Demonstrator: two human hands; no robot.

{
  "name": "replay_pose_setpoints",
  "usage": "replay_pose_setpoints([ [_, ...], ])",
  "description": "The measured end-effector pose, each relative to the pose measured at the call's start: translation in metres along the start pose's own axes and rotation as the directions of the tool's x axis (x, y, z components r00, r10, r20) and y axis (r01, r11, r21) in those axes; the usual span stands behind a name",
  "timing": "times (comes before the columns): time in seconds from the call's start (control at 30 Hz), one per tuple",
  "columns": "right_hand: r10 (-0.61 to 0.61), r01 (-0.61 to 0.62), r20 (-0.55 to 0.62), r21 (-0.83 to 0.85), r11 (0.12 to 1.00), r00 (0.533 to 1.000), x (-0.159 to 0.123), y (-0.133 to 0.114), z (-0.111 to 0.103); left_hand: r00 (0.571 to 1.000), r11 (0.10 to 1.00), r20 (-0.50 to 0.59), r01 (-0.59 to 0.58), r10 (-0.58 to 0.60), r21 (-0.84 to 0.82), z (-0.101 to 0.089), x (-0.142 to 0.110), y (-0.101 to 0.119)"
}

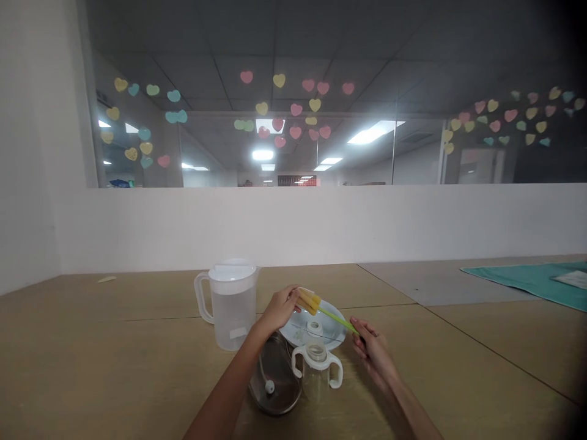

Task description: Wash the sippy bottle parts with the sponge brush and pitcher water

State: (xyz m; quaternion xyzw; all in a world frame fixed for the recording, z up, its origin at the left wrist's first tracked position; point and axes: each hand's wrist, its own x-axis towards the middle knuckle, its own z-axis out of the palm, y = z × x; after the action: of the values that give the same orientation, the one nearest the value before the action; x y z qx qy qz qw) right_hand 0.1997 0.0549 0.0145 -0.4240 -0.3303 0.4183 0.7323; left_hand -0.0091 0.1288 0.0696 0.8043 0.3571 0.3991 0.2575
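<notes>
A bottle brush (337, 318) with a yellow sponge head and a thin green handle is held slantwise between my two hands, above a pale blue bowl (338, 339). My left hand (280, 307) has its fingers closed on the sponge end. The handle's lower end sits in my closed right hand (372, 343). Inside the bowl lies a white ring-shaped part (314, 329). Just in front stands an open clear baby bottle (316, 373) with two white side handles. Beside it, partly behind my left forearm, a metal tray (279, 400) holds a straw with a white weighted end (269, 387).
A translucent lidded pitcher (233, 311) stands left of my left hand, its handle facing left. At the far right lies a teal cloth (518, 278) with something white on it. A small beige scrap (107, 279) is at the back left. A white wall (293, 226) borders the table.
</notes>
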Motion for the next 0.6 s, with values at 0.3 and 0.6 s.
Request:
replay_pose_setpoints([
  [0.3, -0.114, 0.063, -0.103, -0.399, 0.915, 0.988, 0.001, -0.001, -0.001, 1.0, 0.816, 0.002, -0.011, 0.012, 0.578, -0.043, -0.014, 0.022],
  [0.6, -0.094, -0.071, -0.35, -0.431, 0.899, 0.932, 0.002, -0.007, -0.005, 0.878, 0.681, 0.264, 0.091, -0.4, 0.727, -0.039, -0.021, 0.022],
])
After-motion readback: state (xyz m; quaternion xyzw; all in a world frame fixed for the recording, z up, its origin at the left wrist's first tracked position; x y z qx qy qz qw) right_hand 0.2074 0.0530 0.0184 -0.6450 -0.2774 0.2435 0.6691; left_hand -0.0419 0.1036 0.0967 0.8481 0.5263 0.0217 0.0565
